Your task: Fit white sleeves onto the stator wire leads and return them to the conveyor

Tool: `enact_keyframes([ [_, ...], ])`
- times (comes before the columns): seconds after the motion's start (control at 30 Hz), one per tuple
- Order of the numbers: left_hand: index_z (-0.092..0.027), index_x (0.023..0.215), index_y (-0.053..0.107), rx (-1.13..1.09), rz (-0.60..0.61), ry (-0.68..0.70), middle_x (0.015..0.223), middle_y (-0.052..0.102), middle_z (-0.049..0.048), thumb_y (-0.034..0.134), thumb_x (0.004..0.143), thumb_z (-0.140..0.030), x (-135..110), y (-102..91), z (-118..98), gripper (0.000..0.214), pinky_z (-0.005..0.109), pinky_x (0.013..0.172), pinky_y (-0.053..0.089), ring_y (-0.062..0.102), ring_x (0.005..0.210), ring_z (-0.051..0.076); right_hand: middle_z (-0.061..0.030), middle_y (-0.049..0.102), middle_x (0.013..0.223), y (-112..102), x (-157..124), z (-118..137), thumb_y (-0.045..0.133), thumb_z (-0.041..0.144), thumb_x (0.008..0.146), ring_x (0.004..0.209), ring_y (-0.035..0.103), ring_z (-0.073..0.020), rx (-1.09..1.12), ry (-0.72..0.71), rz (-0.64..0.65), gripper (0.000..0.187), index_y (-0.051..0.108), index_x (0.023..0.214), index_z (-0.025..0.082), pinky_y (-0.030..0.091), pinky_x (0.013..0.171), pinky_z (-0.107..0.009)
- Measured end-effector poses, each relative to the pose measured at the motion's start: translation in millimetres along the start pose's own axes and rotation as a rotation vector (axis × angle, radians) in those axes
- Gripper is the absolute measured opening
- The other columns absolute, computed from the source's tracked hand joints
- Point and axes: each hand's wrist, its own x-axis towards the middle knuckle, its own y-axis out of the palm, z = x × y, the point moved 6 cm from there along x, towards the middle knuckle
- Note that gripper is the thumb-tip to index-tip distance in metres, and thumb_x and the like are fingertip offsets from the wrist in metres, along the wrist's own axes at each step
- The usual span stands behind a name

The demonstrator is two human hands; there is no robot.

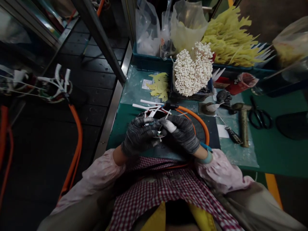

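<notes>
My left hand (140, 133), in a grey glove, is closed around a wire bundle (156, 110) with white-sleeved ends. Opposite it, my right hand (183, 131), gloved with a white-covered fingertip, pinches at the same bundle from the right. Between the fingers shows a small shiny metal edge (159, 134); most of that part is hidden. From the bundle, an orange cable (201, 120) runs through a black sleeve and curves right behind my right hand. Several white sleeves (141, 106) stick out to the left above my left hand.
Behind my hands stand a box of thin white sticks (192, 70) and yellow strips (231, 38). A screwdriver (233, 134), hammer (244, 125) and scissors (260, 115) lie right. Yellow pieces (158, 86) lie on plastic. Another orange cable (76, 128) hangs left, beyond the table's metal edge (106, 125).
</notes>
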Motion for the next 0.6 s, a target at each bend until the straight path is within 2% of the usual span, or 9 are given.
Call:
enact_keyframes([
  [0.07, -0.031, 0.107, 0.086, 0.024, 0.000, -0.018, 0.108, 0.089, -0.0005, 0.071, 0.108, -0.051, -2, 1.8, 1, 0.025, 0.042, 0.106, 0.068, 0.079, 0.120, 0.026, -0.0061, 0.090, 0.108, -2, 2, -1, 0.061, 0.050, 0.116, 0.097, 0.086, -0.0263, 0.117, 0.009, 0.058, 0.035, 0.088, 0.119, 0.028, 0.072, 0.090, -0.044],
  [0.13, -0.032, 0.106, 0.085, 0.047, -0.034, -0.013, 0.105, 0.088, -0.0011, 0.070, 0.108, -0.052, -2, 1.2, 1, 0.024, 0.042, 0.105, 0.068, 0.078, 0.120, 0.025, -0.0058, 0.090, 0.107, -2, 1, -2, 0.070, 0.047, 0.111, 0.097, 0.086, -0.0270, 0.110, 0.002, 0.116, 0.027, 0.088, 0.118, 0.028, 0.073, 0.090, -0.045],
  [0.27, -0.030, 0.100, 0.081, 0.053, -0.107, 0.058, 0.098, 0.087, -0.0012, 0.072, 0.109, -0.050, 2, -3.0, -3, 0.023, 0.039, 0.101, 0.067, 0.078, 0.117, 0.023, -0.0035, 0.089, 0.104, -7, -3, -6, 0.074, 0.038, 0.107, 0.092, 0.085, -0.0262, 0.008, 0.020, 0.062, 0.017, 0.086, 0.114, 0.030, 0.073, 0.088, -0.045],
  [0.4, -0.030, 0.102, 0.080, 0.031, -0.101, 0.042, 0.100, 0.087, -0.0019, 0.070, 0.111, -0.046, 6, -5.6, -3, 0.021, 0.037, 0.102, 0.066, 0.078, 0.116, 0.021, -0.0035, 0.088, 0.102, -4, -5, -6, 0.075, 0.037, 0.106, 0.091, 0.084, -0.0280, -0.015, -0.020, 0.052, 0.015, 0.086, 0.114, 0.031, 0.073, 0.083, -0.045],
  [0.47, -0.029, 0.106, 0.080, 0.010, -0.091, 0.021, 0.103, 0.088, -0.0014, 0.069, 0.112, -0.048, 7, -6.4, -3, 0.023, 0.036, 0.100, 0.067, 0.079, 0.114, 0.021, -0.0034, 0.087, 0.100, -2, -6, -4, 0.075, 0.035, 0.106, 0.088, 0.082, -0.0280, -0.015, -0.077, 0.060, 0.014, 0.086, 0.115, 0.033, 0.072, 0.080, -0.045],
  [0.6, -0.028, 0.111, 0.081, -0.027, -0.031, 0.010, 0.105, 0.089, -0.0006, 0.070, 0.110, -0.050, 2, -2.1, -1, 0.024, 0.043, 0.102, 0.068, 0.079, 0.115, 0.024, -0.0045, 0.087, 0.105, 6, -17, 7, 0.071, 0.031, 0.110, 0.091, 0.081, -0.0233, -0.027, -0.328, 0.191, 0.016, 0.085, 0.118, 0.032, 0.069, 0.084, -0.040],
])
